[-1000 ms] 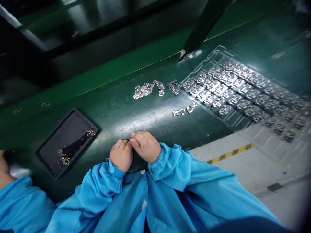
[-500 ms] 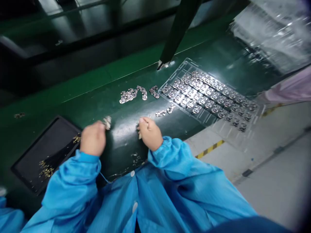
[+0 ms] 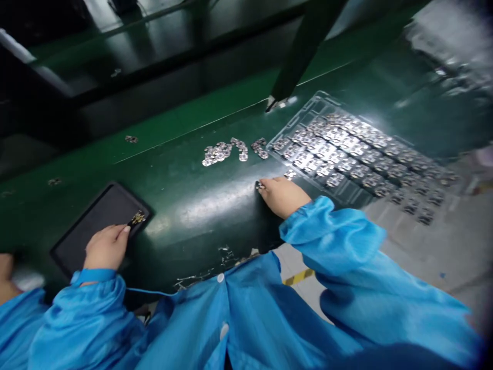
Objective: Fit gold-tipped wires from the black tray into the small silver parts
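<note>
My left hand point(image 3: 106, 247) is over the black tray point(image 3: 87, 218), thumb and fingers pinched together beside a small heap of gold-coloured pieces point(image 3: 138, 218). Whether a piece is between those fingertips is too small to tell. My right hand point(image 3: 284, 196) is low over the green bench, its fingertips closed on a small silvery metal part point(image 3: 259, 185). Another such part point(image 3: 290, 174) lies just behind that hand, partly covered by it. Several more silvery parts point(image 3: 217, 153) are bunched farther back on the bench.
A clear plastic tray point(image 3: 319, 97) with rows of silvery parts stands at right, overhanging the bench edge. Plastic-wrapped stacks point(image 3: 454, 46) are at far right. A dark post point(image 3: 304, 56) rises behind. Another person's hand point(image 3: 5, 272) shows at the left edge.
My left hand has moved left and down to the black tray; the pale part it held no longer shows. My right hand has moved right to a silvery part. The view has shifted.
</note>
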Demonstrator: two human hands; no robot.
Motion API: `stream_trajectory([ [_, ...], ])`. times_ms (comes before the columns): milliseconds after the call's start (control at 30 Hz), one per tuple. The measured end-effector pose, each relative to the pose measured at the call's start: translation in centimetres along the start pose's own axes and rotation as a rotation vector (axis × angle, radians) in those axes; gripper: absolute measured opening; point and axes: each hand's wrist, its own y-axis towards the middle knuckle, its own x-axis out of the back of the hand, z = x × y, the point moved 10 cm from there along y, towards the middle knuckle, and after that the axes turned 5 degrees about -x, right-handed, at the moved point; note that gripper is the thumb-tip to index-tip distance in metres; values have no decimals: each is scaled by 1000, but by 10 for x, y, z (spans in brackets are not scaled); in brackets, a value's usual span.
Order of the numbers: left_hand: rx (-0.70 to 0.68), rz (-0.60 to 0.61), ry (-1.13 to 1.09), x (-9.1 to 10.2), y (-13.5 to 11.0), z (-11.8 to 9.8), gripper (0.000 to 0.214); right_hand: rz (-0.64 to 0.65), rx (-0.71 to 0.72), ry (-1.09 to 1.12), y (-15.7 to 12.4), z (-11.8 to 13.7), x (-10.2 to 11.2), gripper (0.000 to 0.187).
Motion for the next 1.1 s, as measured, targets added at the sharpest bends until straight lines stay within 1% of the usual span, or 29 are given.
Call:
stream_trajectory([
  [33, 34, 64, 17, -5, -2, 0, 30, 25, 21, 7, -1, 6, -2, 33],
  [100, 81, 109, 21, -5, -4, -3, 35, 53, 103, 35, -9, 24, -4, 30],
  [167, 90, 79, 15, 1, -5, -7, 37, 45, 239, 69, -21, 52, -4, 29],
  [233, 68, 36, 15, 8, -5, -13, 37, 32, 397, 86, -38, 84, -6, 29],
  [300, 33, 5, 28, 13, -6, -20, 37, 43, 535, 70, -55, 114, -13, 29],
  [367, 2, -6, 53, 15, -7, -28, 36, 81, 623, 39, -69, 136, -24, 29],
  [400, -17, -5, 64, 15, -7, -33, 36, 99, 643, 26, -74, 144, -29, 28],
  [467, -69, -2, 83, 14, -7, -44, 35, 119, 652, 14, -79, 152, -35, 28],
  [533, -116, 6, 106, 11, -7, -52, 35, 117, 639, 12, -81, 153, -38, 31],
  [633, -104, 12, 143, 9, -8, -53, 34, 98, 620, 26, -79, 147, -39, 29],
  [733, -90, -21, 146, 13, -9, -55, 33, 68, 636, 78, -77, 144, -39, 30],
  [800, -147, -43, 124, 16, -12, -67, 32, 63, 669, 127, -76, 146, -38, 33],
  [900, -277, -82, 64, 21, -19, -96, 28, 57, 680, 260, -75, 154, -27, 32],
  [933, -320, -101, 42, 24, -23, -107, 27, 56, 651, 335, -74, 156, -20, 31],
  [1000, -392, -131, 6, 27, -29, -126, 26, 69, 532, 520, -67, 155, -7, 33],
  [1067, -461, -145, -23, 29, -35, -144, 24, 110, 396, 690, -61, 151, 0, 37],
  [1100, -494, -145, -33, 29, -37, -151, 24, 137, 350, 755, -60, 151, 2, 37],
])
